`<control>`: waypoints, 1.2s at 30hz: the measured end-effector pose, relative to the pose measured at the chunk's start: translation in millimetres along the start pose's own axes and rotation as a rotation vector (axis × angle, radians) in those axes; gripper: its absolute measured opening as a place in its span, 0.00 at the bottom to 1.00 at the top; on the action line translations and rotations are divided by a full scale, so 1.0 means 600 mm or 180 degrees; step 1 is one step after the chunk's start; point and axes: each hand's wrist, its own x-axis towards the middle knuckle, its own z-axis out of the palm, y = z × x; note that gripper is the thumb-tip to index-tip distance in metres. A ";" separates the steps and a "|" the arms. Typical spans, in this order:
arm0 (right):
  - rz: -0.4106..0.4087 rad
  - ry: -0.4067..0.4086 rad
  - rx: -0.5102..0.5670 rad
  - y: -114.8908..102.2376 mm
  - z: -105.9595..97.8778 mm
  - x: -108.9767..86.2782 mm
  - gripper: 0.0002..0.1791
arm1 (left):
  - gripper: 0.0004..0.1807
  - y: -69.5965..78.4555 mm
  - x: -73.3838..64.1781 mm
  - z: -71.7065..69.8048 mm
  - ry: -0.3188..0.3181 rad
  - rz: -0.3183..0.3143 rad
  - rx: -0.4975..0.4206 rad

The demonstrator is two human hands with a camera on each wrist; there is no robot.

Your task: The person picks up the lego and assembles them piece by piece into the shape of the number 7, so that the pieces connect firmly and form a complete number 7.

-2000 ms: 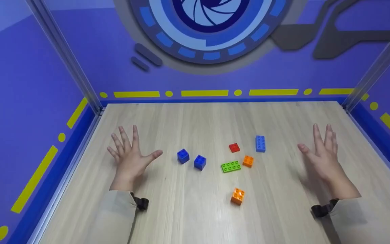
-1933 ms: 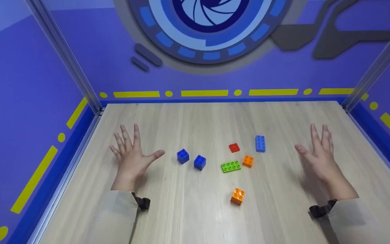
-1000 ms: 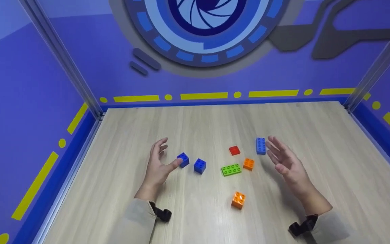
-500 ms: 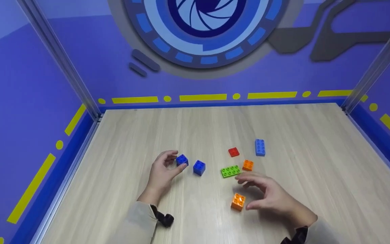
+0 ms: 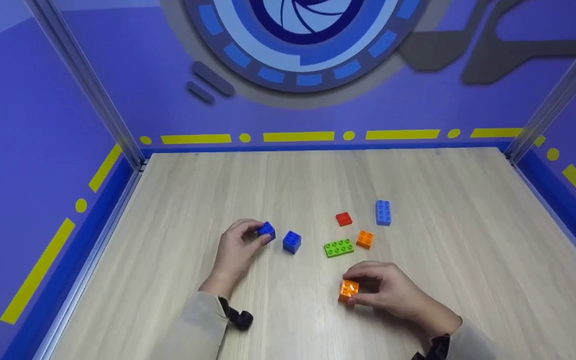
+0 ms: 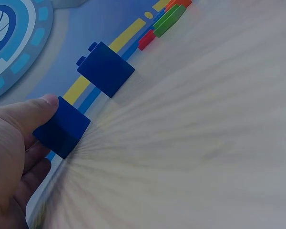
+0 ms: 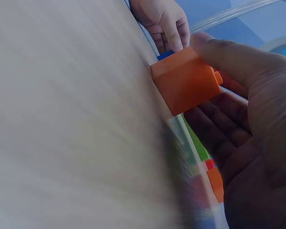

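Observation:
My left hand [image 5: 233,252] pinches a dark blue toy building brick [image 5: 267,229] between thumb and fingers. In the left wrist view that blue brick [image 6: 64,128] shows its smooth side under the thumb. A second dark blue brick [image 5: 292,242] stands just to its right. Nearer to me, my right hand [image 5: 393,291] grips a tall orange brick [image 5: 349,290], thumb on the near side and fingers on the far side. The right wrist view shows this orange brick [image 7: 187,81] close over the wooden table, its studs facing right there.
A green eight-stud brick [image 5: 339,248] lies beyond the right hand, close to a smaller orange brick [image 5: 365,239]. Farther back are a flat red brick [image 5: 344,219] and a lighter blue long brick [image 5: 383,212]. Printed blue panels [image 5: 298,120] wall the table's [image 5: 218,185] back and sides.
Both hands have come inward from spread, open poses. The left has closed on the dark blue brick; the right has swept left and nearer and taken hold of the tall orange brick.

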 end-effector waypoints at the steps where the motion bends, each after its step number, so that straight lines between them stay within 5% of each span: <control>1: 0.0026 -0.0003 -0.0007 0.000 0.001 0.001 0.22 | 0.14 0.000 -0.002 -0.001 0.0020 -0.0013 0.0007; 12: 0.0026 -0.0079 -0.0061 0.006 0.003 -0.004 0.17 | 0.13 0.005 -0.002 0.001 0.0268 0.0203 -0.0181; 19: 0.0103 -0.0157 -0.0145 0.004 0.006 -0.006 0.18 | 0.15 0.028 -0.009 0.005 0.0362 0.0308 -0.0599; 27: 0.0340 -0.0053 0.0132 0.000 0.003 -0.002 0.18 | 0.16 0.082 -0.027 0.028 0.0121 0.0538 -0.0796; 36: 0.0540 -0.0014 0.0420 -0.009 0.007 0.005 0.18 | 0.17 0.132 -0.060 0.058 -0.0407 0.0699 -0.0689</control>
